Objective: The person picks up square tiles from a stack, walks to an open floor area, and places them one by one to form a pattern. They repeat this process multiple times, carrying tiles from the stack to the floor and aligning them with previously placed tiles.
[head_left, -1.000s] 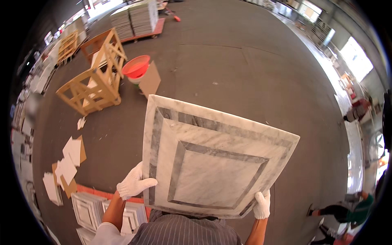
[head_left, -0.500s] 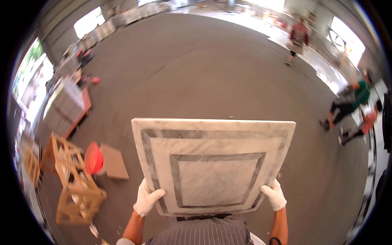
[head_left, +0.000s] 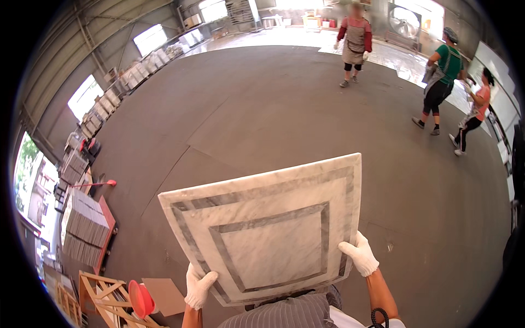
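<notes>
A square white marble tile (head_left: 284, 243) with two grey inlaid square bands is held in front of my body, its left side lower than its right. My left hand (head_left: 200, 285), in a white knit glove, grips the lower left edge with the thumb on the face. On the opposite edge my right hand (head_left: 361, 255), gloved alike, clasps the tile the same way. The fingers of both hands are hidden behind the slab. Its near edge lies close to my striped apron (head_left: 284, 314).
At the lower left stand a wooden crate frame (head_left: 104, 295), a red basin (head_left: 141, 299) and a cardboard sheet (head_left: 165, 296). Stacked sheets (head_left: 87, 221) rest on a red pallet cart (head_left: 109, 227). Three people (head_left: 355, 46) walk at the far right. Grey floor (head_left: 262, 104) stretches ahead.
The tile has tilted, its right corner rising and its left dropping. My view has turned, so the crate and cart sit lower and the people further left. Both hands keep their hold.
</notes>
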Motion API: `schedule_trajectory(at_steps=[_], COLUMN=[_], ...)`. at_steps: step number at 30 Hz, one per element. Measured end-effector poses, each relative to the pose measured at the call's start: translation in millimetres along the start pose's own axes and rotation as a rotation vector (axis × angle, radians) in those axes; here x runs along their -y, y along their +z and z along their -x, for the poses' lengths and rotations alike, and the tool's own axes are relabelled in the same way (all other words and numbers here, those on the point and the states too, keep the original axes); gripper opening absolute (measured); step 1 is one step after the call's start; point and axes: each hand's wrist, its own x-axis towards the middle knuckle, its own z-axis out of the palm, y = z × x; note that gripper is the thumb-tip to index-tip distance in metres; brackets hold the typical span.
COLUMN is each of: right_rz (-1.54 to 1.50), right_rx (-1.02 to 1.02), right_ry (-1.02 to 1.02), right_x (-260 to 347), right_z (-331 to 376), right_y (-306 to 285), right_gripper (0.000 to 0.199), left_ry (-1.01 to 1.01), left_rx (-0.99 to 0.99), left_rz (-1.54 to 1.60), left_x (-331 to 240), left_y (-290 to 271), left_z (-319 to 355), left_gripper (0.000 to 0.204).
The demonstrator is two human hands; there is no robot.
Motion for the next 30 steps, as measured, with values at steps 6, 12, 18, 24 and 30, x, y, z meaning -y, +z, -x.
schedule_trajectory(at_steps=[6,12,18,24,30], right_rz=[-0.008,0.067,0.002,0.087,0.078], right_rx=[-0.049,-0.200,-0.352,-0.426,-0.533], right_ry=[-0.014,-0.096,-0.231,-0.151,-0.184], right_x=[-13.5,-0.9,46.1,90.6,96.6], right_z=[-15.9,-75.7,-199.2,-321.9,-450.7], right_y=[19.0,46.0,88.6,96.5,93.0], right_gripper=[0.045,0.047,0.049,0.052,0.052], left_ry=[-0.110,-0.149,-0.074,-0.159,-0.177], left_rx=[-0.039,0.097,0.223,0.352,0.381], left_rz=[-0.019,-0.057,-0.113,-0.133,-0.211], left_x=[-9.5,-22.5,-38.4,-62.2,-54.3], left_y=[-9.6,-11.9,14.0,51.0,87.8], left_z=[-12.4,-116.1,-291.8,-464.8,-606.1], left_gripper=[0.059,0.058,0.058,0.050,0.048])
